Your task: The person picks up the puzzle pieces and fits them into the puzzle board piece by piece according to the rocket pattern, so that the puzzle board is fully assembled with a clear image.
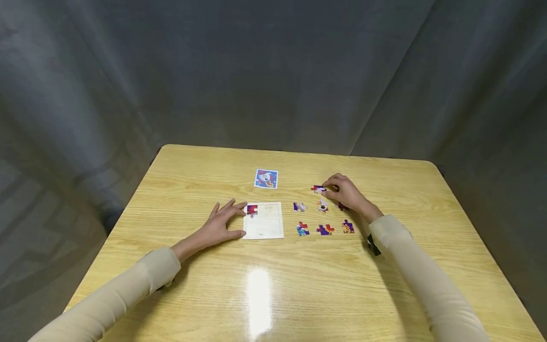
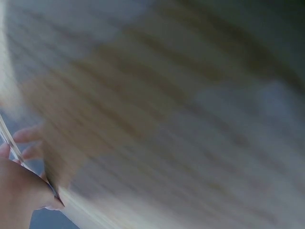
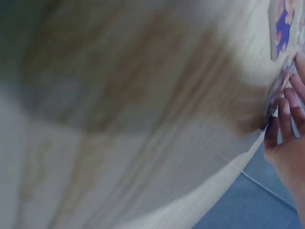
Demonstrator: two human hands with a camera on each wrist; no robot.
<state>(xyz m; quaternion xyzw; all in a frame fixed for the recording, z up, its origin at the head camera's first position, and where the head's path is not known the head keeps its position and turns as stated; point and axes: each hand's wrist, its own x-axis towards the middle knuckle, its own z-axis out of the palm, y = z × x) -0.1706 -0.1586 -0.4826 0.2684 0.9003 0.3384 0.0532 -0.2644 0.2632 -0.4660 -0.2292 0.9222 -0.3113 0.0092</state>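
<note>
A square white puzzle tray [image 1: 269, 223] lies on the table with one red and purple puzzle piece [image 1: 252, 209] in its upper left corner. My left hand [image 1: 220, 225] rests at the tray's left edge, fingers spread, thumb by the lower corner. To the right of the tray, my right hand [image 1: 348, 192] pinches a purple, white and red jigsaw piece [image 1: 318, 189] between thumb and index finger at its right side. Whether that piece is lifted, I cannot tell. In the right wrist view, the fingertips of my right hand [image 3: 288, 129] are at the pieces; the left wrist view is blurred.
Loose puzzle pieces [image 1: 325, 230] lie in rows right of the tray, one [image 1: 343, 207] partly under my right hand. Beyond the tray is a small picture card [image 1: 266, 179] with a rocket. Grey curtains [image 1: 273, 76] hang behind the wooden table [image 1: 205, 285].
</note>
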